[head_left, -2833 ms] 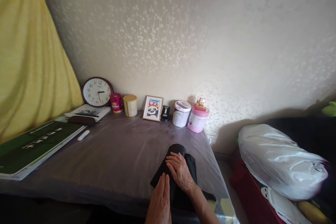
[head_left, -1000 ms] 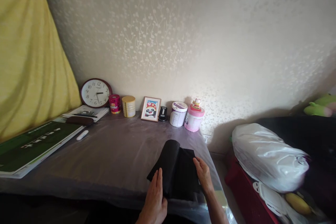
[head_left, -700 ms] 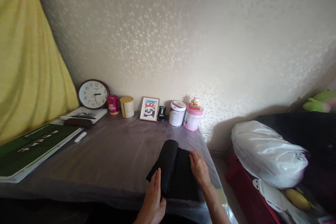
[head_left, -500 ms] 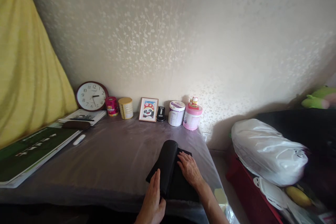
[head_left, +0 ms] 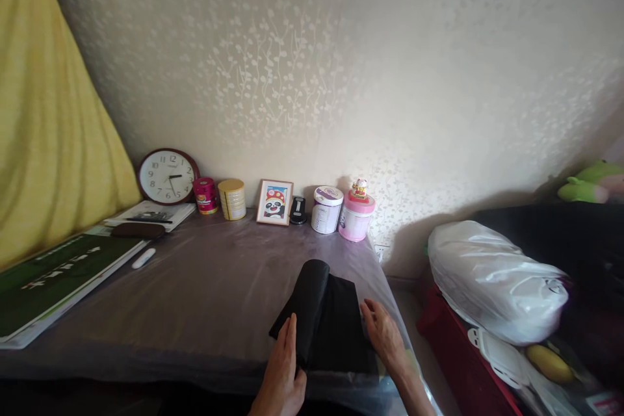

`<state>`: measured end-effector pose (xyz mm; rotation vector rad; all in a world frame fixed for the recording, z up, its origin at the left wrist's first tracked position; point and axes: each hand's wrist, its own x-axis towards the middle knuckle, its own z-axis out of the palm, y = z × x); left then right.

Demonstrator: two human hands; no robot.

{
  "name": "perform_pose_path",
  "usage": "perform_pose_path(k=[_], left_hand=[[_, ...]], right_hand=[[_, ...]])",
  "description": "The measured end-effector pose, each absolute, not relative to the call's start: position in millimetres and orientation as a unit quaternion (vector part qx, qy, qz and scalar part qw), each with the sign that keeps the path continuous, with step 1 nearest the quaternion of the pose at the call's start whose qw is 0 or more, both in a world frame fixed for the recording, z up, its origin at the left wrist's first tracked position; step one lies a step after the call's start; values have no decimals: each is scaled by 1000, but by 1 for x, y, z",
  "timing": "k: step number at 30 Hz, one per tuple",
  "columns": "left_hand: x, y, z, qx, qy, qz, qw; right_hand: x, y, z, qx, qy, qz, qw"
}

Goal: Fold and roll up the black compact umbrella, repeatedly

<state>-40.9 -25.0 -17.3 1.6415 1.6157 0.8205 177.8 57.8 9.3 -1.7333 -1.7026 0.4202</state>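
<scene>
A black roll of thin, soft-looking sheet material lies near the table's front edge, its far end tilted slightly right. From its right side a flat black sheet spreads out, and a small flap shows on the left. My left hand rests against the roll's near left side, fingers straight and together, thumb by the near end. Just off the sheet's right edge, my right hand hovers or rests with its fingers loosely bent and apart. Nothing shows in it. Whether its fingertips touch the edge, I cannot tell.
Along the wall stand a clock, tins, a panda picture frame and two tubs, one topped by a figurine. A green book lies left. Right of the table, a white plastic bag sits on a red box.
My right hand has lifted off the flat black sheet and moved right, past its edge, its fingers now bent. My left hand stays against the roll. The view has shifted slightly.
</scene>
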Motion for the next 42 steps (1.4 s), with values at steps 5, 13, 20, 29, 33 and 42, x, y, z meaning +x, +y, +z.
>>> perform_pose_path(k=[5, 13, 20, 29, 33, 42], left_hand=[[-38, -26, -8, 645, 639, 278, 313], [-34, -28, -2, 659, 658, 229, 285], [-32, -27, -10, 660, 661, 234, 269], [-34, -25, -11, 676, 663, 200, 252], [-38, -22, -17, 672, 660, 218, 256], [-55, -35, -32, 675, 673, 254, 166]], right_hand=[[167, 78, -2, -657, -604, 271, 361], [136, 88, 13, -574, -592, 345, 449], [96, 99, 27, -522, -600, 369, 481], [59, 112, 14, -577, -626, 329, 408], [52, 112, 11, -558, -646, 379, 358], [51, 103, 21, -499, -723, 364, 308]])
